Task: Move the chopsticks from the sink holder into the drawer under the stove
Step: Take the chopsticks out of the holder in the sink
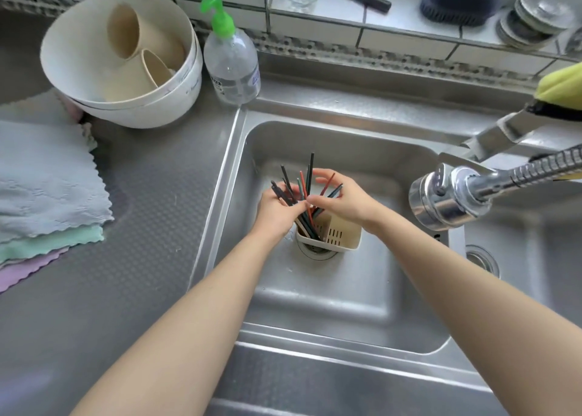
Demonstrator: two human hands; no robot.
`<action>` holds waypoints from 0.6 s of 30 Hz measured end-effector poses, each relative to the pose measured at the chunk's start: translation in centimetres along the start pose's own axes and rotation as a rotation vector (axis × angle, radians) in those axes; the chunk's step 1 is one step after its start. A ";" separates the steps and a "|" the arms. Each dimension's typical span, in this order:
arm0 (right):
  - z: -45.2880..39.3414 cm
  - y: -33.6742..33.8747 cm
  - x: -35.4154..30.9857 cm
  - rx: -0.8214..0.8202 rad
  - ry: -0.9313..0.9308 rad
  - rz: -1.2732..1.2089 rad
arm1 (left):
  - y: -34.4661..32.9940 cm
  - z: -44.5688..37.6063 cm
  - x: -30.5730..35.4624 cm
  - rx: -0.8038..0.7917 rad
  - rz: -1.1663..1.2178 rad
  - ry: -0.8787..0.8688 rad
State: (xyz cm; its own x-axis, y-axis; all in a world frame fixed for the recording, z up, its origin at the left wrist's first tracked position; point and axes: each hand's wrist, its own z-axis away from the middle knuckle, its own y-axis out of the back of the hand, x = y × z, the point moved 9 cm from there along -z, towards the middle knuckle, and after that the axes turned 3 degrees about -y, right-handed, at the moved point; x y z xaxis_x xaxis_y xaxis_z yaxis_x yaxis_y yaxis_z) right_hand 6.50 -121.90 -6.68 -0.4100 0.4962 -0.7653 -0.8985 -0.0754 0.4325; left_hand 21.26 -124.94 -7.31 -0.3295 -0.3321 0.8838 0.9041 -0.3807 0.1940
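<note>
A cream slotted holder [341,234] stands over the drain in the steel sink [315,305]. Several black, red and green chopsticks [310,176] fan up out of its left compartment. My left hand [277,209] wraps around the left side of the bundle, fingers closed on several sticks. My right hand [343,200] comes in from the right, thumb and fingers curled around the other sticks above the holder. The drawer and the stove are out of view.
A chrome pull-out faucet head [447,195] hangs over the sink's right side. On the left counter lie folded cloths [47,192], stacked cream bowls with cups [126,60] and a green-pump soap bottle [231,56]. A tiled ledge behind carries a glass, brush and strainers.
</note>
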 end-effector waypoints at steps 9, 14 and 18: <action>-0.7 -0.5 -1.4 0.018 0.076 -0.043 | 0.2 -0.3 -0.1 -0.018 -0.078 -0.036; -0.6 -0.6 -0.4 0.069 0.032 -0.113 | 0.0 -0.4 -0.5 -0.016 -0.103 -0.025; -0.5 -0.7 0.7 0.139 0.004 -0.245 | -0.2 0.0 -1.1 0.072 -0.004 -0.013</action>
State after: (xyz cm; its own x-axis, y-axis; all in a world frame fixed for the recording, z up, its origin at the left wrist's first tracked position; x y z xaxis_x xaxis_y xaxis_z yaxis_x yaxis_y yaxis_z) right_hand 6.75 -121.94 -7.71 -0.1840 0.4816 -0.8568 -0.9409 0.1659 0.2953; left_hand 21.49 -124.46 -8.33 -0.3302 -0.3196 0.8882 0.9203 -0.3183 0.2276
